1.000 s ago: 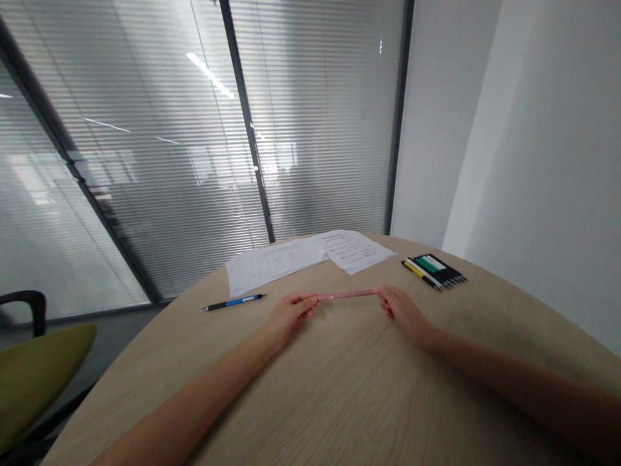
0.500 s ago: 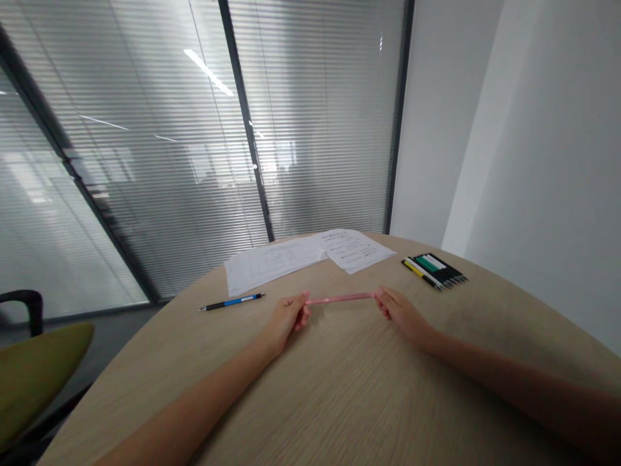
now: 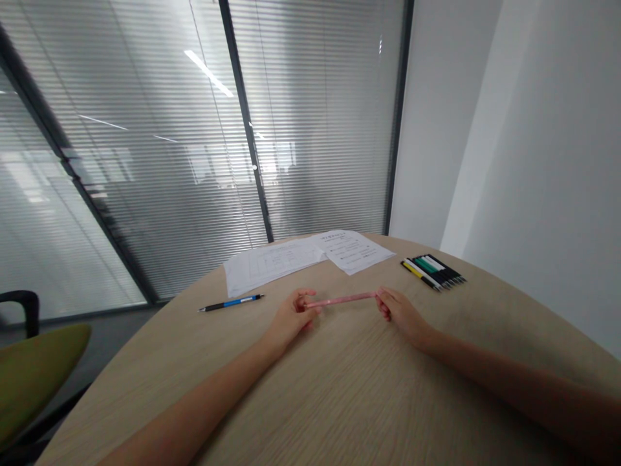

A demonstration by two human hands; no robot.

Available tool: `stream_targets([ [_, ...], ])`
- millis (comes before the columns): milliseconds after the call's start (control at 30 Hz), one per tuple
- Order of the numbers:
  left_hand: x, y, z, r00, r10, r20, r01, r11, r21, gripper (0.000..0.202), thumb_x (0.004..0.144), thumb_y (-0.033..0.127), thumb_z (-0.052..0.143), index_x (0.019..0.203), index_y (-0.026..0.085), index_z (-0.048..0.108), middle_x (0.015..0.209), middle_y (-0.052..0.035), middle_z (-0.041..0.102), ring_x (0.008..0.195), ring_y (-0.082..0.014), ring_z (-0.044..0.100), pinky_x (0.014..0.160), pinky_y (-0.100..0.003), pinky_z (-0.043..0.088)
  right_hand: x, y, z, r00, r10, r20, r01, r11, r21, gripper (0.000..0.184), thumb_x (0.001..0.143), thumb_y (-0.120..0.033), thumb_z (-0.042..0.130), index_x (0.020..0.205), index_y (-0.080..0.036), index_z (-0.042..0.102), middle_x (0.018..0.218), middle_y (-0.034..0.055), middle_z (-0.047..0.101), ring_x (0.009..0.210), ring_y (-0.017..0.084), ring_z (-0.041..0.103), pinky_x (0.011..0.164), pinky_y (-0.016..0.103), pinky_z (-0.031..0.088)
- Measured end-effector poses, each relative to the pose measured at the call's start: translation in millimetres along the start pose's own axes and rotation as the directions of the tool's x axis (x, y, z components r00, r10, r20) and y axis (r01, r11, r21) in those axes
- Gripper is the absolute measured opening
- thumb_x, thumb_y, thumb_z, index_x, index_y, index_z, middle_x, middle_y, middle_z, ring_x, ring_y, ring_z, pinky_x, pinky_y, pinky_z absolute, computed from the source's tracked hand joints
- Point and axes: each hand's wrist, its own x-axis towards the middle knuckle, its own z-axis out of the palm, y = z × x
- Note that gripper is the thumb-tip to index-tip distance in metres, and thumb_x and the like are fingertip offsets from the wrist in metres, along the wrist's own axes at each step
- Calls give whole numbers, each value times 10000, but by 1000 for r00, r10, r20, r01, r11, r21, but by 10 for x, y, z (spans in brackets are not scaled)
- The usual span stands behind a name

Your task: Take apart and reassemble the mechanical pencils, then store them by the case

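Note:
I hold a thin pink pen (image 3: 342, 299) level just above the round wooden table (image 3: 339, 388). My left hand (image 3: 291, 317) pinches its left end, fingers curled. My right hand (image 3: 400, 310) pinches its right end, fingers closed. Both forearms reach out across the tabletop from the near edge.
A blue and black pen (image 3: 230, 302) lies to the left of my left hand. Two printed sheets (image 3: 301, 255) lie at the far side. A row of several pens (image 3: 433, 270) lies at the right. A green chair (image 3: 33, 375) stands at the left. Glass walls with blinds stand behind.
My left hand has shifted its fingers along the pink pen's left end. The pen tilted slightly, its left end lower. My right hand has stayed in place.

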Motion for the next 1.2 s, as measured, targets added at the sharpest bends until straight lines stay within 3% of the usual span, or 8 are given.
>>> stream_targets([
  [133, -20, 29, 0, 999, 3, -32, -1, 998, 66, 241, 584, 341, 612, 674, 147, 501, 458, 81, 451, 368, -37, 352, 386, -169, 239, 10, -1, 1, 1000, 10, 13, -9, 1000, -21, 326, 802, -420, 284, 589, -199, 392, 515, -39, 399, 453, 100, 393, 453, 228, 337],
  [300, -32, 44, 1, 999, -18, -34, 22, 995, 97, 298, 631, 439, 540, 583, 151, 484, 416, 68, 453, 350, -44, 345, 385, -176, 236, 9, -31, 2, 1000, 5, 27, -3, 998, -63, 307, 799, -408, 292, 596, -202, 393, 521, -37, 409, 459, 105, 407, 457, 231, 343],
  [533, -4, 15, -22, 996, -43, -80, 49, 996, 71, 319, 634, 454, 533, 554, 152, 467, 445, 60, 476, 343, -41, 347, 379, -176, 235, -17, -111, 5, 999, -43, 31, 46, 996, -82, 218, 790, -364, 344, 685, -197, 438, 544, -41, 432, 486, 98, 435, 448, 206, 342],
  [667, -11, 37, -22, 996, -44, -73, 47, 998, 49, 313, 627, 440, 548, 544, 149, 468, 438, 61, 463, 348, -38, 338, 384, -176, 232, -17, -116, 16, 999, 4, 32, -4, 1000, -10, 234, 790, -391, 334, 779, -192, 456, 567, -39, 446, 474, 93, 442, 419, 196, 342],
  [833, -15, 41, -20, 997, -49, -56, 52, 998, 44, 335, 613, 457, 562, 532, 148, 461, 439, 58, 461, 340, -35, 321, 378, -177, 215, -17, -88, 12, 1000, 27, 11, -26, 998, -55, 328, 817, -397, 254, 676, -184, 459, 557, -21, 465, 488, 100, 454, 465, 217, 362],
  [1000, -5, 28, -30, 998, -47, -41, 48, 999, 22, 332, 611, 453, 570, 536, 149, 459, 454, 53, 474, 342, -36, 326, 377, -182, 214, -3, -71, -6, 1000, 20, 4, -19, 984, -176, 322, 802, -365, 305, 554, -190, 411, 486, -31, 438, 459, 99, 429, 485, 227, 346],
  [1200, -5, 24, -28, 998, -45, -52, 45, 999, -4, 315, 633, 434, 556, 538, 149, 459, 445, 54, 474, 342, -36, 337, 379, -180, 224, -3, -111, 15, 999, 31, 11, -31, 998, -47, 221, 775, -377, 355, 779, -190, 473, 558, -36, 462, 463, 95, 440, 434, 205, 335],
])
